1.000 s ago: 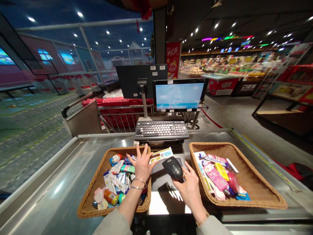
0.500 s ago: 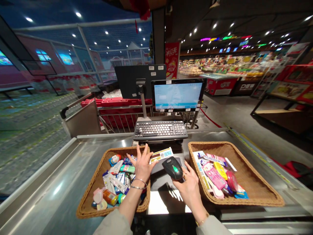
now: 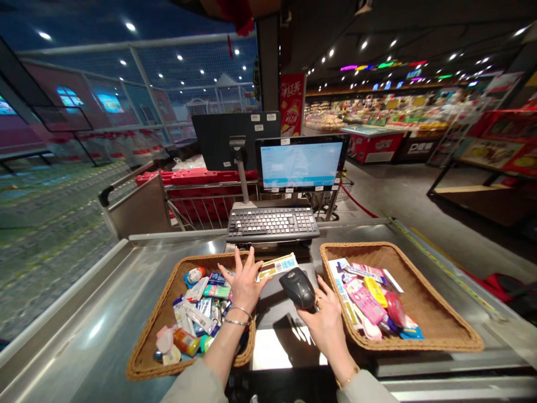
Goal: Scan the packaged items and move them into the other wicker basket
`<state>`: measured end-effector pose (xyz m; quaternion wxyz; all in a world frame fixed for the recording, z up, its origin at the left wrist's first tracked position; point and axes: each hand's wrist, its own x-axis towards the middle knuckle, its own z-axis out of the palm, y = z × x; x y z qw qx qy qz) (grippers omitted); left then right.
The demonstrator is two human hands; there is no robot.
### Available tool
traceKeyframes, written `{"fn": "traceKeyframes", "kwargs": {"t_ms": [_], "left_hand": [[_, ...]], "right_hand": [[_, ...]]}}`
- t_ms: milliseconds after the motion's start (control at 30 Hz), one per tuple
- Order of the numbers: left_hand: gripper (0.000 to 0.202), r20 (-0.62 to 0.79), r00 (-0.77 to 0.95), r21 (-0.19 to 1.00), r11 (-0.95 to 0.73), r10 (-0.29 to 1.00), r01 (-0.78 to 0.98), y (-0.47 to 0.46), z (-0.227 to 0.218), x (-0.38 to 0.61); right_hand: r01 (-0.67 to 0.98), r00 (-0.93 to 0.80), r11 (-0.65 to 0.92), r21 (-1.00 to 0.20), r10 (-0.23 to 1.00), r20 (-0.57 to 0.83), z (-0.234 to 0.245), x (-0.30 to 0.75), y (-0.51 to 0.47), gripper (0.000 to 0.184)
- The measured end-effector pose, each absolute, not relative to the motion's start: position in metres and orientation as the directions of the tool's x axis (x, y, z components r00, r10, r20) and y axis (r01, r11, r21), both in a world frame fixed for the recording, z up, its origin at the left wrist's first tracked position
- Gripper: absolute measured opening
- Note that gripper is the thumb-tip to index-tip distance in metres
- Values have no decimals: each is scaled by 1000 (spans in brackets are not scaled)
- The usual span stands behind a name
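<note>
Clenching a black scanner (image 3: 297, 288) in its fingers, the right hand (image 3: 325, 322) sits over the steel tabletop (image 3: 84, 319), between the left basket (image 3: 147, 330) and right basket (image 3: 419, 345). The left hand (image 3: 244, 284) hovers, fingers released, above the packets (image 3: 199, 313); apparently empty, though its palm hides what lies beneath.

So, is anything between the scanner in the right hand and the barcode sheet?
Nothing visible: the scanner in the right hand sits just below the barcode sheet, with no object between them. The left hand is off to the sheet's left.
</note>
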<state>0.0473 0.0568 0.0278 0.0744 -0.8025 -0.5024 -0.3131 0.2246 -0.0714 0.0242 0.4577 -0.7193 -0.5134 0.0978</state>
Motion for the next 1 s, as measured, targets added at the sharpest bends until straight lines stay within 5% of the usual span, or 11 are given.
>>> {"fn": "traceKeyframes", "kwargs": {"t_ms": [1000], "left_hand": [[34,528,503,147,-657,685,740,55,32,140]], "right_hand": [[546,734,-246,-801,602,316,18,313,-105,42]]}}
